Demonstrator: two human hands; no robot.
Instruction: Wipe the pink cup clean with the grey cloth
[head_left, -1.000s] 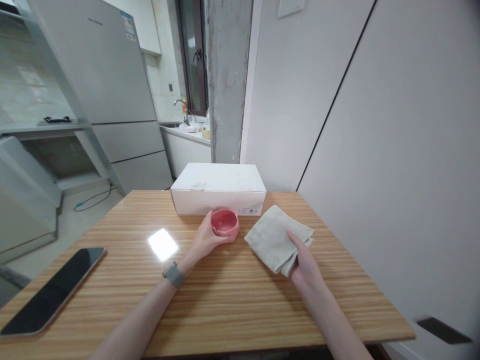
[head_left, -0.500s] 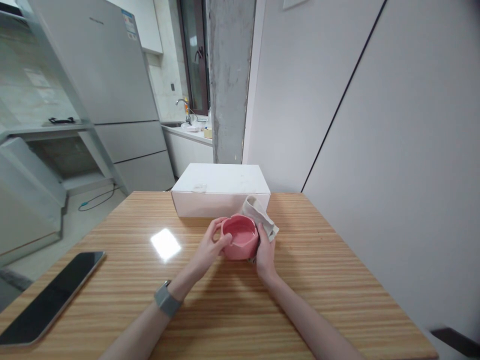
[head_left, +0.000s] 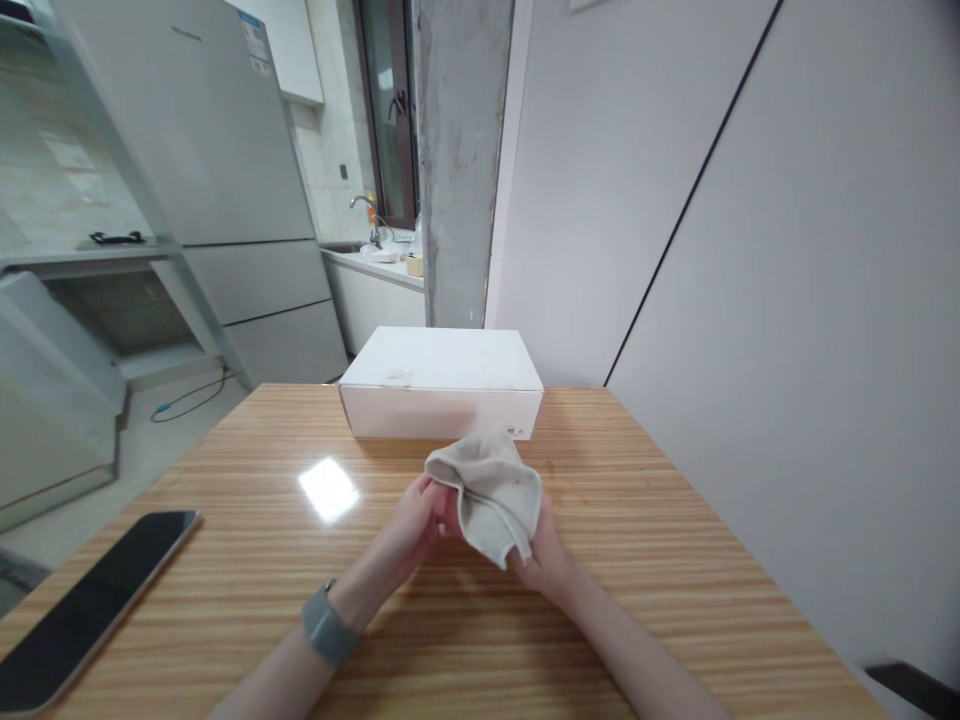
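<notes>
A beige cloth [head_left: 495,492] lies draped over a pink ashtray [head_left: 450,512], of which only the left part shows. My left hand [head_left: 412,522] is closed on the ashtray's left side, with the fingertips partly under the cloth edge. On the other side, my right hand [head_left: 546,556] grips the cloth against the ashtray; most of its fingers are hidden by the fabric. Both hands are held over the wooden table [head_left: 637,560], in front of a white box [head_left: 442,410].
A dark phone [head_left: 97,605] lies on the table at the left. The white box stands at the table's far edge. Beyond are a fridge [head_left: 195,150], a sink counter with a faucet [head_left: 364,205], a grey pillar [head_left: 461,170] and a white wall panel [head_left: 600,180].
The cloth has moved from the ashtray's right side to over its top, hiding the inside. My right hand has shifted slightly down and right; my left hand still holds the ashtray.
</notes>
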